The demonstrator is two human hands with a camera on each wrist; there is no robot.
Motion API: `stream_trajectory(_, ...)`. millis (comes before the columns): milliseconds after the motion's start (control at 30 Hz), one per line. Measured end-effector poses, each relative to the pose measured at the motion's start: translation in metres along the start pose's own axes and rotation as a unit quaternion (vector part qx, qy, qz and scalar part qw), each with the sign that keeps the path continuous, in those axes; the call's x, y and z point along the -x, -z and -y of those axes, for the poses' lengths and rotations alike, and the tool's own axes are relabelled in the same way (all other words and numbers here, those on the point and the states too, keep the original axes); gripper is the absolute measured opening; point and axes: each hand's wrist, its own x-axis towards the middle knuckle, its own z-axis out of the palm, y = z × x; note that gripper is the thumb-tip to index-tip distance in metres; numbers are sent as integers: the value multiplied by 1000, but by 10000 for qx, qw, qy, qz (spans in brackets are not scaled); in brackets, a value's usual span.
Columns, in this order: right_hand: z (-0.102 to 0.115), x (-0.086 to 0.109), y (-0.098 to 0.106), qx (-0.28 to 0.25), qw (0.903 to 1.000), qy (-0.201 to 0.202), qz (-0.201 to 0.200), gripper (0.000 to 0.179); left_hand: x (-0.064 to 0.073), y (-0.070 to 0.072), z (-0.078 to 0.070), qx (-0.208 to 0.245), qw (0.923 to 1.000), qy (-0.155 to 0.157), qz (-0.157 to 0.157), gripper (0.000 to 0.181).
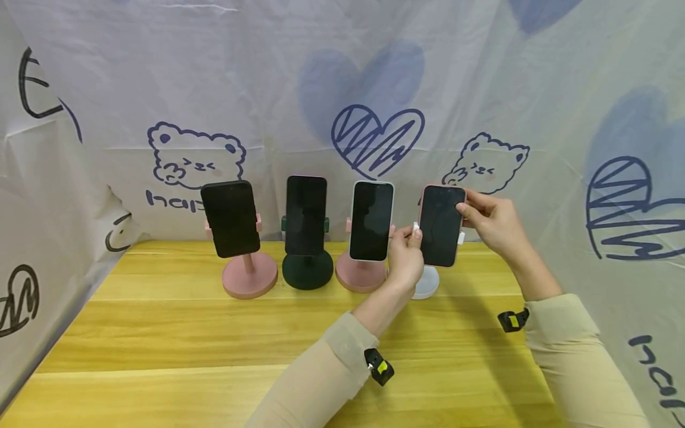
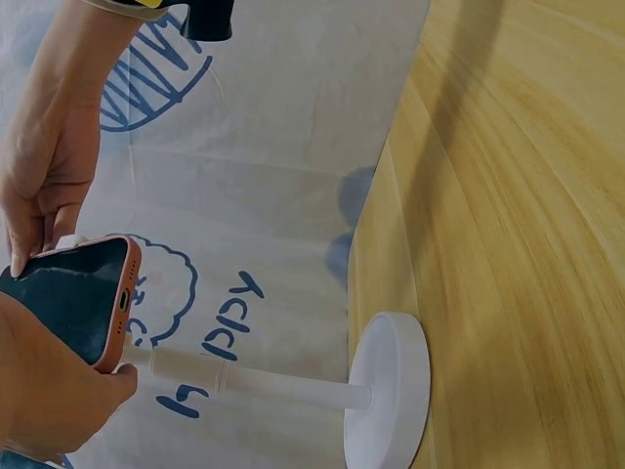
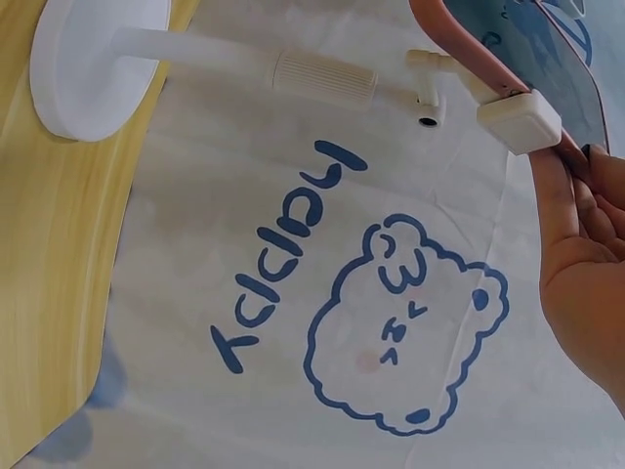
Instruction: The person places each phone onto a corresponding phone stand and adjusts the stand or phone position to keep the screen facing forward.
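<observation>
A smartphone [image 1: 440,229] with a pink-orange edge and dark screen stands upright in the clamp of a white phone stand [image 1: 427,285]. My right hand [image 1: 496,224] pinches its upper right edge, thumb on the screen side and fingers behind. At the phone's left side, my left hand [image 1: 405,261] holds the white clamp arm between thumb and fingers. In the right wrist view the other clamp pad [image 3: 520,122] sits against the phone's edge. The left wrist view shows the stand's round base [image 2: 391,391] on the table, with the phone's charging port facing down.
To the left, three more phones stand in holders: a black phone [image 1: 231,220] on a pink stand, another dark phone [image 1: 306,215] on a green stand, and a white-edged phone [image 1: 371,221] on a pink stand. Patterned cloth [image 1: 289,77] hangs behind the wooden table [image 1: 187,345].
</observation>
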Motion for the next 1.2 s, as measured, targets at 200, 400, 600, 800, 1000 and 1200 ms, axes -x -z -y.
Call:
stream_trajectory(200, 3, 2, -2, 124, 9999, 54, -38, 53, 2, 1, -2, -8, 10000, 23, -17, 30)
stream_trajectory(400, 6, 3, -2, 572, 9983, 54, -81, 54, 2, 2, -3, -13, 10000, -3, -85, 29)
stream_trajectory(600, 8, 4, -3, 772, 9970, 55, -37, 55, 2, 3, -4, -10, 9999, -6, -111, 28)
stream_trajectory(800, 8, 4, -8, 517, 9986, 33, -88, 54, 0, 7, -3, -54, 10000, -45, -48, 30)
stream_trajectory(1000, 3, 6, -19, 179, 9983, 39, -545, 52, -2, 16, -2, -353, 9983, -186, 425, 38)
stream_trajectory(1200, -6, 10, -30, -113, 9919, 95, -1264, 47, 5, 29, 2, -962, 9889, -455, 1037, 49)
